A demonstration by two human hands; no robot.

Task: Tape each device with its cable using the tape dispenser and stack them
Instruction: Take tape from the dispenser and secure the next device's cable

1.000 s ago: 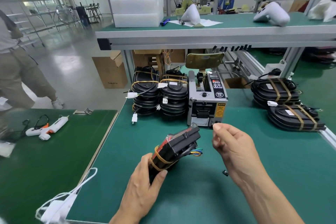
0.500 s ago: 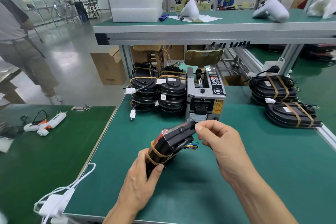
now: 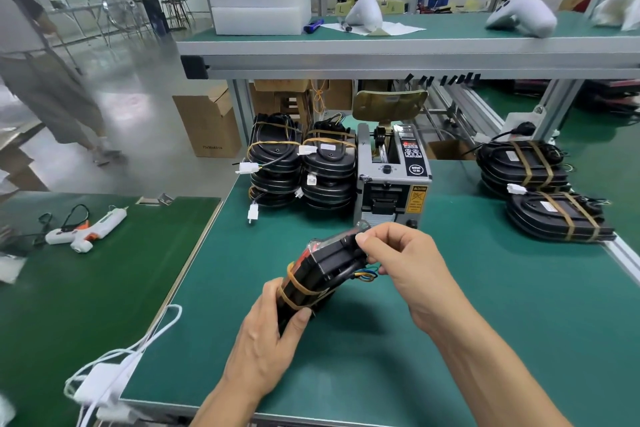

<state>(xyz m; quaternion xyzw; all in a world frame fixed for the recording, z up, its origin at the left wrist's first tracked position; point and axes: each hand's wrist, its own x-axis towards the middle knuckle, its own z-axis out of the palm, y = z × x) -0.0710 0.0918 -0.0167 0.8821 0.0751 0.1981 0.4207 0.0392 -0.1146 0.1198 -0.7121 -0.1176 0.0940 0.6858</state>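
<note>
My left hand (image 3: 266,340) grips the near end of a black device (image 3: 322,270), held tilted above the green table (image 3: 450,340). One tan tape band circles the device near my thumb, and coloured wires stick out on its right. My right hand (image 3: 401,260) pinches a clear strip of tape (image 3: 362,227) at the device's far end. The grey tape dispenser (image 3: 393,180) stands just behind. Two stacks of taped devices (image 3: 303,166) sit to its left, and two banded devices (image 3: 540,194) lie at the right.
A shelf (image 3: 381,48) overhangs the back of the table and carries white foam boxes and white housings. A glue gun (image 3: 86,229) lies on the left bench. White cables (image 3: 114,374) hang at the near left corner. A person stands at the far left.
My right hand has moved left from open air beside the dispenser onto the device's far end, bringing a tape strip with it. My left hand has kept its grip.
</note>
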